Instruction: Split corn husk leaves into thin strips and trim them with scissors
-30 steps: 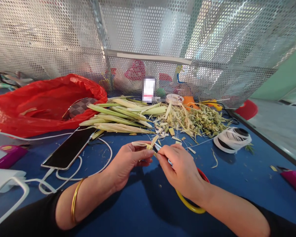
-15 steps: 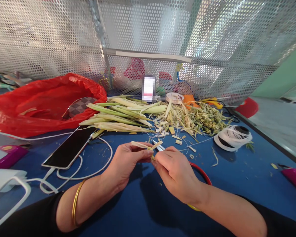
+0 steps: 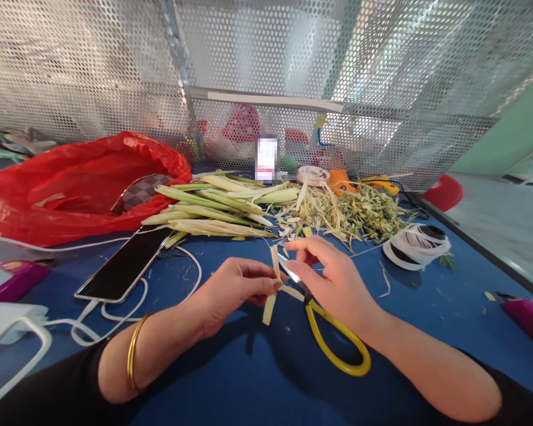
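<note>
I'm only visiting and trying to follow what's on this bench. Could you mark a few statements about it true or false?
1. The left hand pinches a pale leaf strip. True.
2. The right hand holds red-handled pliers. False: it holds yellow-handled metal scissors.
3. The flat black smartphone lies on the blue table. True.
4. The crumpled red plastic bag lies to the right of the pile of green stalks. False: it lies to their left.

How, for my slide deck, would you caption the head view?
Left hand pinches a leaf strip; right hand holds yellow-handled scissors above a blue table.
</note>
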A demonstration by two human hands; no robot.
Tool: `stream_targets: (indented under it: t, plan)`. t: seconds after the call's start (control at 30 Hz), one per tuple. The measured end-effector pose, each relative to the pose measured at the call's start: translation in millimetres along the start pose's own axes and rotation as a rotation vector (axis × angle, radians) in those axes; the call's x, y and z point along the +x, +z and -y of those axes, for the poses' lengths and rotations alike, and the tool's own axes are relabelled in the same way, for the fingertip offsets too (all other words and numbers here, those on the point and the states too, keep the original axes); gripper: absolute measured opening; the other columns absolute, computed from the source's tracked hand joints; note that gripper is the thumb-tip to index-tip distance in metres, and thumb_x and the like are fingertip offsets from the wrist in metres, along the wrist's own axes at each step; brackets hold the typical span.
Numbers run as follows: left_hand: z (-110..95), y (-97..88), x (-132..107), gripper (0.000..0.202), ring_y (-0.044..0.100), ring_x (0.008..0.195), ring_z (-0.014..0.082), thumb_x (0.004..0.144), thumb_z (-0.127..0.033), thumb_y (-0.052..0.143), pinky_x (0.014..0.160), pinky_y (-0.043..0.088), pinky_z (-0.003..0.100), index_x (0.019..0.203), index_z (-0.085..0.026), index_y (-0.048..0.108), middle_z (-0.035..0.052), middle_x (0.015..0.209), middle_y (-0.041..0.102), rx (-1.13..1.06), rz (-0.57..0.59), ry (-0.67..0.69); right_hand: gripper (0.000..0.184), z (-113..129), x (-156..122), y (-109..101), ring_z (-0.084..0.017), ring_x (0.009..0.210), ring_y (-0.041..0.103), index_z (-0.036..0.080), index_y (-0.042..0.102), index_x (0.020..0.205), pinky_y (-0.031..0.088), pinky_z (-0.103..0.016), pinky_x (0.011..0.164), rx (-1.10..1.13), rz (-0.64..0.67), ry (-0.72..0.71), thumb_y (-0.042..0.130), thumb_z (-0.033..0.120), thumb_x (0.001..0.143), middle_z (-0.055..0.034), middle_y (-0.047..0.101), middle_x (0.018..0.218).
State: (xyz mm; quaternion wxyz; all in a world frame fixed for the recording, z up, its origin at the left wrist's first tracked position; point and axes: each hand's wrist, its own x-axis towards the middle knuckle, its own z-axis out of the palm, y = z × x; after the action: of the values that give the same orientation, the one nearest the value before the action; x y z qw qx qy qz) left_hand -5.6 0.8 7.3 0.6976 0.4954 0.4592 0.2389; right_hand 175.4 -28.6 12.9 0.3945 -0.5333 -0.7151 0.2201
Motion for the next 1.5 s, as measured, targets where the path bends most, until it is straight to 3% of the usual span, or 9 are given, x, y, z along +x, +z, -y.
stream_targets:
  t: [0.1, 0.2, 0.4, 0.77, 0.93, 1.1, 1.2, 1.3, 1.5]
  plan:
    - [-0.6, 4.9, -3.2, 0.027, 0.055, 0.061, 0.0129, 0.064, -0.037, 0.075, 0.065, 0.045, 0.027, 0.074, -0.012, 0.072, 0.0032, 0.064, 0.062, 0.026, 0.063, -0.021, 0.01, -3.3, 6.5, 3.6, -0.013, 0.065, 0.055, 0.017, 0.063, 0.08, 0.042, -0.026, 0.063, 0.422, 0.201, 0.231, 0.061, 0.027, 0.081, 0.0001, 0.059, 0.07]
    - [0.0, 8.6, -4.6, 0.031, 0.05, 0.058, 0.0114, 0.065, -0.043, 0.074, 0.063, 0.043, 0.026, 0.068, -0.012, 0.07, 0.0013, 0.059, 0.058, 0.049, 0.084, -0.025, 0.014, -2.8, 6.5, 10.0, -0.011, 0.06, 0.052, 0.017, 0.06, 0.066, 0.041, -0.025, 0.061, 0.607, 0.217, 0.297, 0.062, 0.023, 0.078, 0.0028, 0.057, 0.062]
    - [7.3, 11.9, -4.0, 0.023, 0.042, 0.054, 0.0074, 0.059, -0.034, 0.079, 0.055, 0.033, 0.02, 0.063, -0.014, 0.068, -0.003, 0.055, 0.055, 0.099, -0.005, 0.007, 0.018, -2.8, -0.3, 17.7, -0.01, 0.057, 0.047, 0.018, 0.057, 0.061, 0.037, -0.024, 0.057, 0.561, 0.123, 0.318, 0.06, 0.021, 0.078, 0.0031, 0.056, 0.058]
    - [7.7, 11.8, -5.3, 0.023, 0.048, 0.057, 0.0089, 0.06, -0.034, 0.078, 0.057, 0.035, 0.021, 0.064, -0.015, 0.067, -0.0014, 0.06, 0.061, 0.15, 0.061, -0.003, 0.016, -1.9, -4.3, 27.3, -0.01, 0.057, 0.044, 0.018, 0.056, 0.059, 0.036, -0.024, 0.056, 0.591, -0.022, 0.356, 0.061, 0.022, 0.074, 0.0039, 0.05, 0.058]
    - [9.6, 10.1, -2.3, 0.026, 0.048, 0.058, 0.01, 0.065, -0.039, 0.076, 0.06, 0.038, 0.023, 0.068, -0.014, 0.069, -0.0002, 0.06, 0.059, 0.086, -0.033, 0.047, 0.018, -6.4, 3.5, 17.5, -0.012, 0.064, 0.053, 0.018, 0.063, 0.068, 0.042, -0.026, 0.063, 0.639, 0.041, 0.414, 0.062, 0.033, 0.078, 0.0009, 0.059, 0.065]
    - [4.5, 3.4, -0.4, 0.037, 0.054, 0.064, 0.0135, 0.077, -0.049, 0.062, 0.065, 0.042, 0.026, 0.073, -0.013, 0.07, 0.0046, 0.068, 0.064, 0.019, -0.086, 0.098, 0.036, -13.9, 9.1, -2.5, -0.016, 0.072, 0.059, 0.017, 0.067, 0.083, 0.045, -0.029, 0.068, 0.575, 0.149, 0.398, 0.054, 0.05, 0.085, -0.0047, 0.066, 0.078]
    - [0.6, 0.1, -0.9, 0.039, 0.057, 0.066, 0.0146, 0.08, -0.051, 0.058, 0.065, 0.042, 0.026, 0.078, -0.014, 0.07, 0.0048, 0.069, 0.064, -0.005, -0.091, 0.112, 0.026, -13.6, 10.1, -6.7, -0.015, 0.067, 0.057, 0.018, 0.066, 0.079, 0.043, -0.027, 0.062, 0.457, 0.248, 0.345, 0.063, 0.044, 0.08, -0.0018, 0.064, 0.071]
    - [-0.6, -1.0, -0.7, 0.038, 0.057, 0.066, 0.0146, 0.078, -0.05, 0.061, 0.066, 0.043, 0.026, 0.078, -0.014, 0.07, 0.0047, 0.069, 0.064, 0.003, -0.065, 0.1, 0.014, -10.8, 10.4, -3.9, -0.014, 0.063, 0.057, 0.019, 0.064, 0.072, 0.043, -0.027, 0.061, 0.418, 0.236, 0.331, 0.067, 0.032, 0.077, 0.0009, 0.062, 0.065]
    - [1.9, 0.7, 0.7, 0.027, 0.052, 0.058, 0.0113, 0.065, -0.039, 0.075, 0.061, 0.041, 0.025, 0.072, -0.014, 0.07, 0.0009, 0.061, 0.06, 0.074, -0.039, 0.081, 0.017, -4.4, 7.6, 2.6, -0.011, 0.055, 0.054, 0.018, 0.061, 0.063, 0.041, -0.026, 0.058, 0.47, 0.21, 0.388, 0.063, 0.027, 0.077, 0.002, 0.059, 0.057]
